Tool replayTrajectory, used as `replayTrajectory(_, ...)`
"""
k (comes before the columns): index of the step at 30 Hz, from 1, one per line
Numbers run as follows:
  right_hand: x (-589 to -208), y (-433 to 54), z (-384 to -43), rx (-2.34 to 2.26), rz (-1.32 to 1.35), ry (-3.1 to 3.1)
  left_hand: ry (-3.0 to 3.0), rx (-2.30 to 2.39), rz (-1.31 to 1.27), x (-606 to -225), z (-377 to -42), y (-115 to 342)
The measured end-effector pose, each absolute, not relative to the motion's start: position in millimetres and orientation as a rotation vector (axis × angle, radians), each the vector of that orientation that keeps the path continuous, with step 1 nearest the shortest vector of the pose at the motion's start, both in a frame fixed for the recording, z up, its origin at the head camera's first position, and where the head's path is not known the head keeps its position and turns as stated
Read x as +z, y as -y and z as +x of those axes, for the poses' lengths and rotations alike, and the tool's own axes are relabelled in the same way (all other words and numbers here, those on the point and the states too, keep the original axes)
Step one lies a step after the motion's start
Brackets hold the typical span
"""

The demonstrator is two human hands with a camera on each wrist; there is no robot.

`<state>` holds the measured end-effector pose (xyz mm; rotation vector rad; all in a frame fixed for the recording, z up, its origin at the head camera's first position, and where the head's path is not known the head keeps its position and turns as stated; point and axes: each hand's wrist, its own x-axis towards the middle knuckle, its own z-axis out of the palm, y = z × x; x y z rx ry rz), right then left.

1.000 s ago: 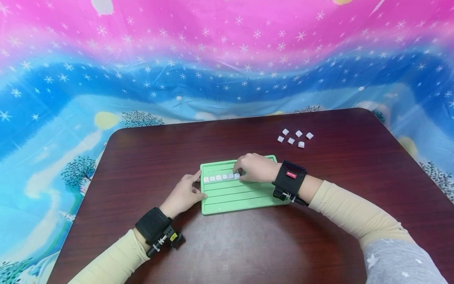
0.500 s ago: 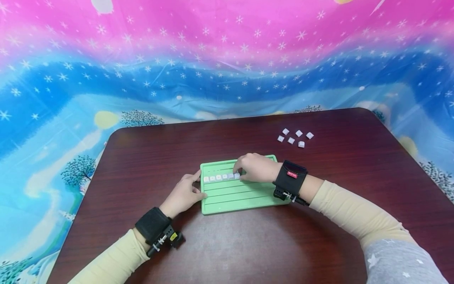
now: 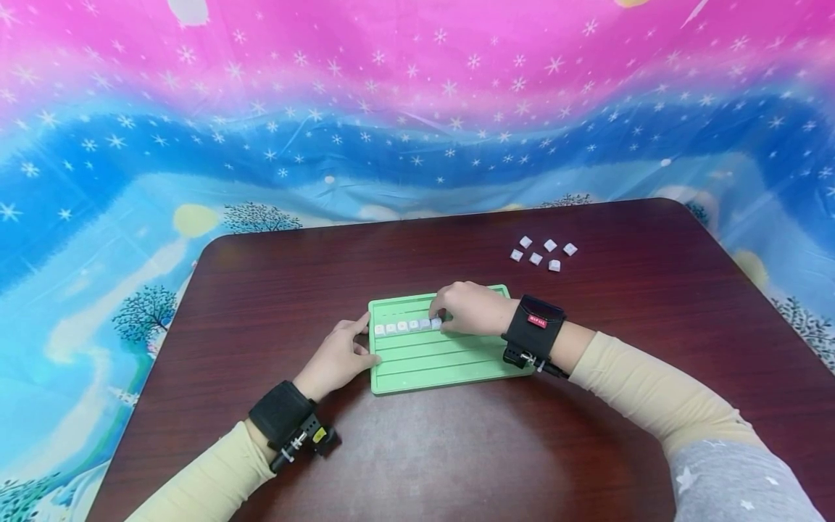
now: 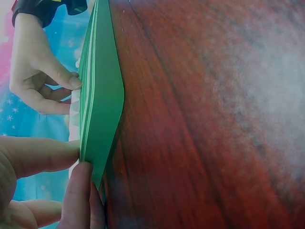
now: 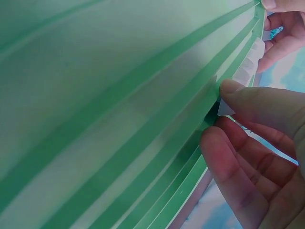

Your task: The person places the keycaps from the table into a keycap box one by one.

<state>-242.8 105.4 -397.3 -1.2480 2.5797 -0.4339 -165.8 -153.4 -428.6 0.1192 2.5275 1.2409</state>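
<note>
A light green ridged tray point(image 3: 450, 378) lies on the table, with a row of white keycaps point(image 3: 402, 327) along one of its upper channels. My left hand point(image 3: 334, 360) grips the tray's left edge, thumb and fingers set apart along the rim. Over the upper part of the tray, my right hand point(image 3: 475, 309) pinches the keycap point(image 3: 435, 323) at the right end of the row. In the right wrist view the thumb point(image 5: 248, 98) presses against that white keycap point(image 5: 226, 108), while the other fingers curl below it. The palm hides part of the tray's channels.
Several loose white keycaps point(image 3: 536, 259) lie on the dark brown table point(image 3: 457, 457) beyond the tray, to the right. A patterned pink and blue cloth point(image 3: 404, 130) hangs behind the table's far edge. Both wrists wear black bands point(image 3: 535, 326) with cameras.
</note>
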Motion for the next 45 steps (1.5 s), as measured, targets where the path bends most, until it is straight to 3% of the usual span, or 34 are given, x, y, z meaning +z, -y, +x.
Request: replayTrajectory(45, -400.4, -108.3, -243.3, -0.350, -1.258, -2.643, -2.533, 1.231, 0.109, -431.3, -167.9, 154.4)
